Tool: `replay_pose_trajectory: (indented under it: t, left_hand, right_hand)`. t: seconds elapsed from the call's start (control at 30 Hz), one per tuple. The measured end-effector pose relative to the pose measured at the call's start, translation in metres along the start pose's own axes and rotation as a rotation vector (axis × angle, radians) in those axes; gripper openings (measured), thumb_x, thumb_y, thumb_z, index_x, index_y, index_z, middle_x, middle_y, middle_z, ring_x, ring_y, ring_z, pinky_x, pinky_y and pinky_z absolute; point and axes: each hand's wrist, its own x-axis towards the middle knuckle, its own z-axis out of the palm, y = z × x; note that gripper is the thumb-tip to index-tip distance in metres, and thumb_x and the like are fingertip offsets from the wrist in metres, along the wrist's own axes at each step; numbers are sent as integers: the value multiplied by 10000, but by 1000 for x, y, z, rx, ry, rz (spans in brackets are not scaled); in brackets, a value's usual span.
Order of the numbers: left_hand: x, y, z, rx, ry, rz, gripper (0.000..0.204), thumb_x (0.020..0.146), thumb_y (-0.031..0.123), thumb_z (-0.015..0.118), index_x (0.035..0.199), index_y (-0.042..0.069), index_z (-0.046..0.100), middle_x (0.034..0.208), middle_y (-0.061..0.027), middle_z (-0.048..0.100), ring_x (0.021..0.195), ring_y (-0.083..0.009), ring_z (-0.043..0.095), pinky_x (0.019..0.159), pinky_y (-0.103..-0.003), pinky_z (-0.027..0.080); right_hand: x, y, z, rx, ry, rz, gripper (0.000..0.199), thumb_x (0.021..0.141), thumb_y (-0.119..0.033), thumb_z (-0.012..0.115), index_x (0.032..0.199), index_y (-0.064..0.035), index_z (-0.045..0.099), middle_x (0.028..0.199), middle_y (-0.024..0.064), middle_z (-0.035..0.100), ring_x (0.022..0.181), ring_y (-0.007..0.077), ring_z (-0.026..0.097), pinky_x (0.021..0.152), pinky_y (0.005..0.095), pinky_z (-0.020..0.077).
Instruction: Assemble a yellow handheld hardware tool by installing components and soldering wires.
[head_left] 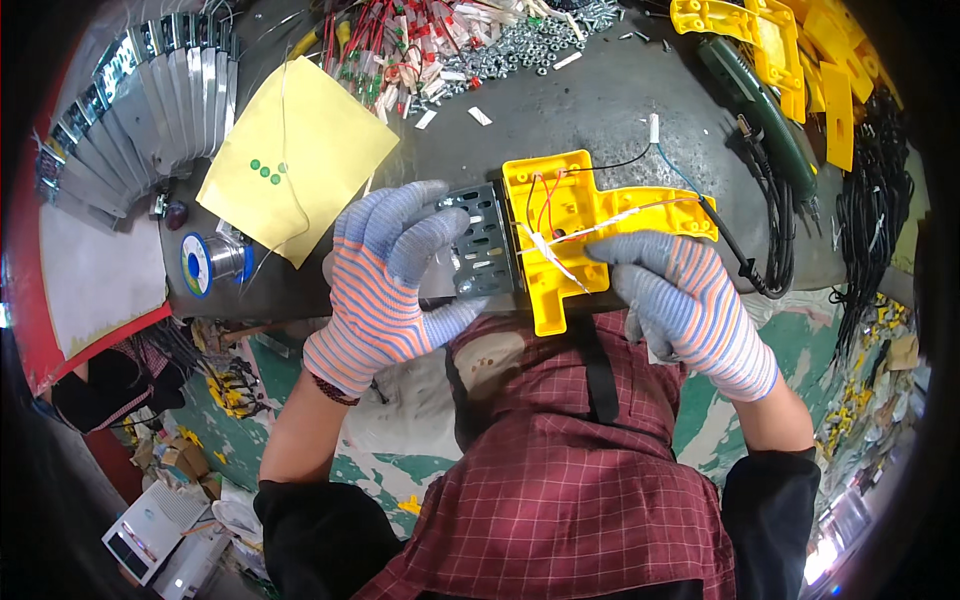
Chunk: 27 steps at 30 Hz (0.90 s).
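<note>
A dark slotted metal plate (482, 243) stands against the left end of a yellow plastic housing (545, 280). My left hand (385, 275), in a grey glove with orange and blue stripes, closes on the plate, fingers at its top and thumb at its lower corner. The housing lies open side up at the bench's near edge. Red wires, a black wire and white wires (540, 243) run inside it. My right hand (680, 290), gloved alike, is closed at the housing's lower edge, its index fingertip beside the white wires. Its thumb's contact is hidden.
Yellow paper (300, 150) with green dots and a solder spool (215, 262) lie left. Metal parts (170, 110) stand fanned out behind them. Nuts and screws (540, 45) and wired components (400, 60) are piled at the back. A green corded tool (765, 120) and yellow shells (780, 50) lie right.
</note>
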Motion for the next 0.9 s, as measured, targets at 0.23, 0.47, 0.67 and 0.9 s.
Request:
replay_pose_trajectory:
  t: [0.23,0.47,0.67,0.9]
  left_hand:
    - [6,5,4,-23,-17,-19,693,610,344,833,1201,138,537,1263,-129,552,1126,-351,539,970,-460,433]
    - [2,3,9,-78,-6,-35,677,611,351,828,1197,170,542,1271,-113,517,1178,-330,479,1014,-496,356]
    - [4,2,7,-43,33,6,692,616,372,838,1190,147,523,1249,-135,560,1113,-351,544,941,-471,444]
    - [2,1,12,-103,67,35,580,618,356,825,1098,152,572,1285,-153,546,1167,-392,510,978,-521,428]
  right_hand:
    - [17,10,13,-184,81,-455,279,909,-108,540,1137,21,636,977,212,679,907,340,670,816,374,519]
    - [27,18,14,-514,177,-624,232,896,-84,557,1079,32,640,914,245,663,872,377,659,766,413,529]
    - [37,26,19,-575,241,-773,239,899,-110,569,1094,20,618,764,183,624,701,332,633,645,391,513]
    - [45,27,30,-644,311,-958,255,903,-140,584,1111,6,591,590,111,578,502,279,603,504,366,494]
